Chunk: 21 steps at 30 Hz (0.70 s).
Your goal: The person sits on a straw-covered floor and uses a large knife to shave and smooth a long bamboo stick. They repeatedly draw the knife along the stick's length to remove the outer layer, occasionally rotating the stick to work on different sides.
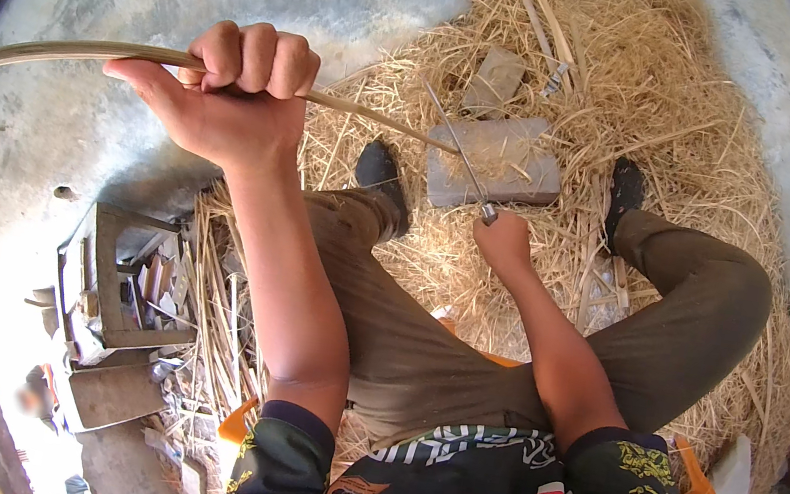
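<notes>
A long tan strip (154,56) bows across the upper left, its thin end crossing the blade of a knife (464,154) above a grey block (538,174); contact is unclear. The left hand (250,95) grips the strip, thumb along it, probably to steady it. The right hand (505,240) is wrapped round the knife's handle, likely to control its angle. Feet (381,174) flank the block amid shavings (638,99).

A curved tan strip (363,113) apparently touches the knife (468,165).
</notes>
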Available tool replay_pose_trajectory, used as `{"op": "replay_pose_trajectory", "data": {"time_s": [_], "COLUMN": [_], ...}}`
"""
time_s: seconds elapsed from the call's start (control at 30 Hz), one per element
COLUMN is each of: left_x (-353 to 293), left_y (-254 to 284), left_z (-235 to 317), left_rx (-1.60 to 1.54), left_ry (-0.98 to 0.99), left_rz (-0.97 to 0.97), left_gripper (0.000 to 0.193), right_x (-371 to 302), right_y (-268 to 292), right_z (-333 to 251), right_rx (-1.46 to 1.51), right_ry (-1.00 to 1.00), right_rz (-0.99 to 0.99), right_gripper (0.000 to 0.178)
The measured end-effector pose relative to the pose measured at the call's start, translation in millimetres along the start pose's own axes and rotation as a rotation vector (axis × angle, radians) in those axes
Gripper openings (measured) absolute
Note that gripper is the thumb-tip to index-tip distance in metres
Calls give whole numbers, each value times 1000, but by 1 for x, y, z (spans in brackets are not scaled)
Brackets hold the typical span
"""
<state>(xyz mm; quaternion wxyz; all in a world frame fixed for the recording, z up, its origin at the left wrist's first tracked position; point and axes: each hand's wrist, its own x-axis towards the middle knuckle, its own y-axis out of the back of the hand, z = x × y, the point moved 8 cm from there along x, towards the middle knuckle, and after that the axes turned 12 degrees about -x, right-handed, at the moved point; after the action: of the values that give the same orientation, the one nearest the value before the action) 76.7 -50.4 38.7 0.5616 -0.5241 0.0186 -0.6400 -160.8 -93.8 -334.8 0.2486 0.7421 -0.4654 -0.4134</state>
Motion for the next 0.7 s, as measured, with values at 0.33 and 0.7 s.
{"op": "replay_pose_trajectory", "data": {"time_s": [0.33,0.7], "left_x": [-7,-16], "left_y": [7,16], "left_z": [23,57], "left_rx": [419,536], "left_ry": [-323,-519], "left_rz": [476,569], "left_gripper": [78,76], "right_x": [-5,6], "right_y": [-22,-41], "right_z": [54,40], "right_rx": [-41,427], "right_ry": [-245,-399], "right_rz": [-66,-254], "right_gripper": [30,35]}}
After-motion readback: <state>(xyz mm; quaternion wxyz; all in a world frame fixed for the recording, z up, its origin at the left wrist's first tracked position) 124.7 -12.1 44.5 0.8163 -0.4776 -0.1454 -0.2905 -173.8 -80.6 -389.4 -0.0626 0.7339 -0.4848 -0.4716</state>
